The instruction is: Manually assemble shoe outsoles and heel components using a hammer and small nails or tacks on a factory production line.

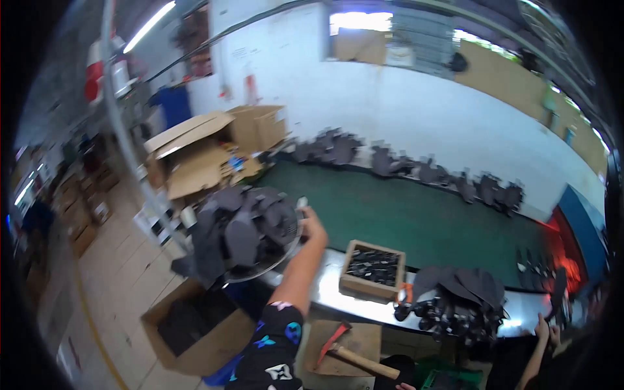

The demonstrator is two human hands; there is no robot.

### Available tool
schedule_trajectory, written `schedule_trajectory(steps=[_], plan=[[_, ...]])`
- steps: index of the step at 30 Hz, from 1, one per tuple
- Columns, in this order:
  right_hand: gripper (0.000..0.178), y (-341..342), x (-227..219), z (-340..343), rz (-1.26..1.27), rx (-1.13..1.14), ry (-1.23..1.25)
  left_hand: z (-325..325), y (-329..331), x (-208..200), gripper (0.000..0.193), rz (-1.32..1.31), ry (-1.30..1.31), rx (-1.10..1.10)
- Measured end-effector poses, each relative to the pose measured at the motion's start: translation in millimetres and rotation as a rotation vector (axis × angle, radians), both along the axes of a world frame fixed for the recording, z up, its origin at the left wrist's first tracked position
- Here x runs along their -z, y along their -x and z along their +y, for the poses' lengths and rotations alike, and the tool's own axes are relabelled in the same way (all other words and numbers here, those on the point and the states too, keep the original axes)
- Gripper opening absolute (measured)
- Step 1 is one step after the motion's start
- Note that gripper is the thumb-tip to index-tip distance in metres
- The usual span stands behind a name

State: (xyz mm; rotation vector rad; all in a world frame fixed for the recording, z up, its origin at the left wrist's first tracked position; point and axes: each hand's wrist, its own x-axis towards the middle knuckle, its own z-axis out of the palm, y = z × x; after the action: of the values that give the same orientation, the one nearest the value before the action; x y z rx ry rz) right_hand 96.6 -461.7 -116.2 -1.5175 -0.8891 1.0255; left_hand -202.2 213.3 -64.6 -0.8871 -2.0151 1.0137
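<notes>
Since my left hand (314, 229) is clamped on the basket (266, 268) | it's just left of grip | roundish, no long axis tbh

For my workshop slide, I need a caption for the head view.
A hand holds a basket heaped with dark gray pieces beside a green work surface.

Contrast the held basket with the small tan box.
The basket is round; the tan box is rectangular. The basket is gripped by a hand; the tan box rests on a metal surface. The basket is heaped with broad grey pieces; the tan box holds small dark pieces. Both are open-topped.
</notes>
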Motion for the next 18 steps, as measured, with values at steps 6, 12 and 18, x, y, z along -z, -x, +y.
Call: schedule_trajectory(steps=[6,12,18], plan=[[0.031,-34.7,28.8,-8.3,-0.084,0.254,0.065,-76.0,-205.5,-92.9,0.039,-0.646,0.323,1.145],[0.032,-38.5,37.8,-2.2,-0.089,0.216,0.063,-62.2,-281.5,-207.4,0.023,-0.356,0.387,1.934],[0.033,-5.9,62.5,-30.5,0.170,0.454,0.055,73.5,-146.4,-118.7,0.010,-0.348,0.312,2.059]])
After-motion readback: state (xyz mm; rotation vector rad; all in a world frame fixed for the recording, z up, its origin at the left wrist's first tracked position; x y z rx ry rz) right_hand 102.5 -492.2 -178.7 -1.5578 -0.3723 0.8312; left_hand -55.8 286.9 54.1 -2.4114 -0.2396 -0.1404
